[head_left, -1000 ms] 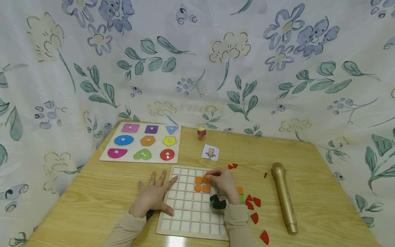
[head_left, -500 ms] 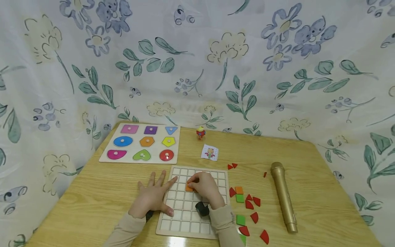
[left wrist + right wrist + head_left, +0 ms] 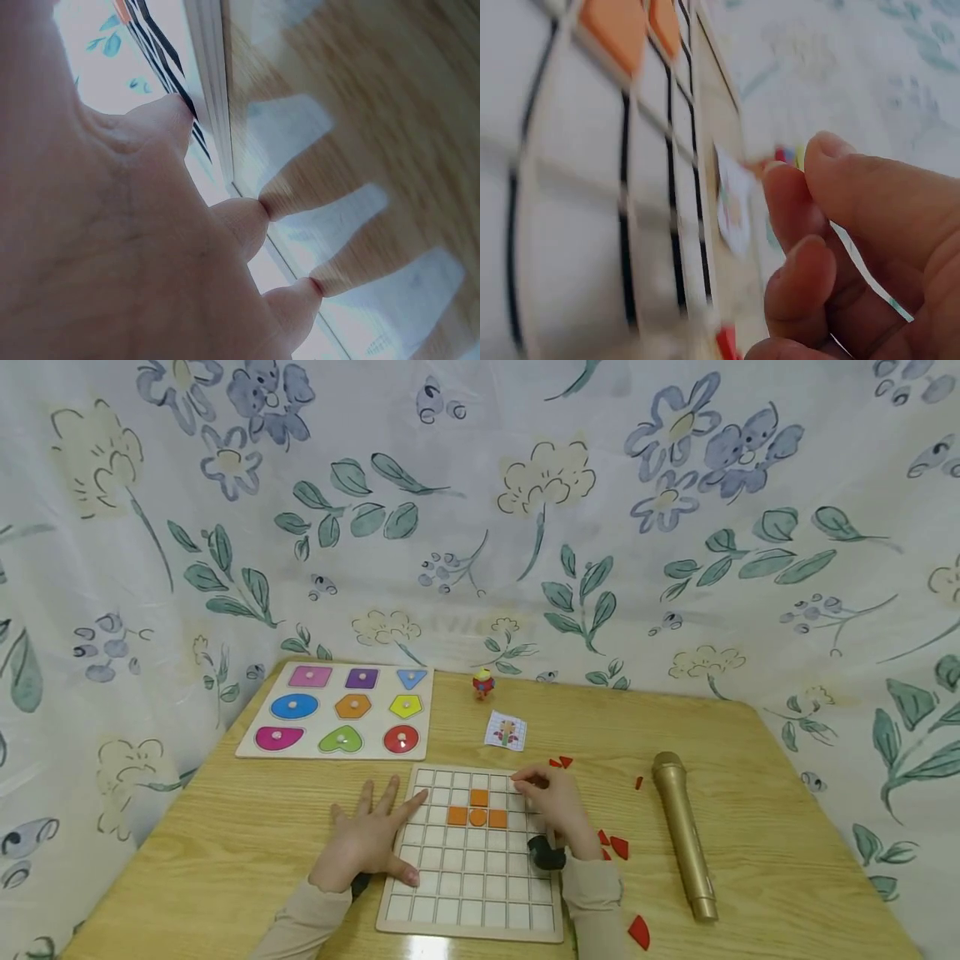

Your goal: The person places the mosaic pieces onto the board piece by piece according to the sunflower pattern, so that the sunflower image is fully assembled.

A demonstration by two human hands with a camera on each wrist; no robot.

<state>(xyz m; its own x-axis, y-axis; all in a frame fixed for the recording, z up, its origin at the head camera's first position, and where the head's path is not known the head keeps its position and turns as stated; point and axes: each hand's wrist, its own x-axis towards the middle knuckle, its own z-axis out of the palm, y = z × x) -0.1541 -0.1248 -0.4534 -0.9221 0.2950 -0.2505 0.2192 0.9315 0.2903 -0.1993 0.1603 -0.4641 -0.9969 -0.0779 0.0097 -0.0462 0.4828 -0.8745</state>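
Note:
A wooden grid board (image 3: 450, 885) lies on the table with several orange pieces in its upper half. A round orange piece (image 3: 477, 817) has one orange square (image 3: 457, 816) on its left, another orange square (image 3: 497, 818) on its right and a third orange square (image 3: 479, 797) above. The left hand (image 3: 367, 839) spreads flat over the board's left edge, its thumb on the board. Over the upper right of the board hovers the right hand (image 3: 551, 802). In the right wrist view its thumb and index finger (image 3: 832, 146) are loosely bent, with nothing visible between them.
A small grid card with a flower pattern (image 3: 506, 732) and a toy figure (image 3: 483, 684) stand behind the board. A knobbed shape puzzle (image 3: 337, 710) lies back left. Red pieces (image 3: 618, 847) lie scattered right, beside a gold microphone (image 3: 684, 835).
The right hand took an orange piece from the upper right cell, set a square left of the round piece, then withdrew to the right. The left hand stays put.

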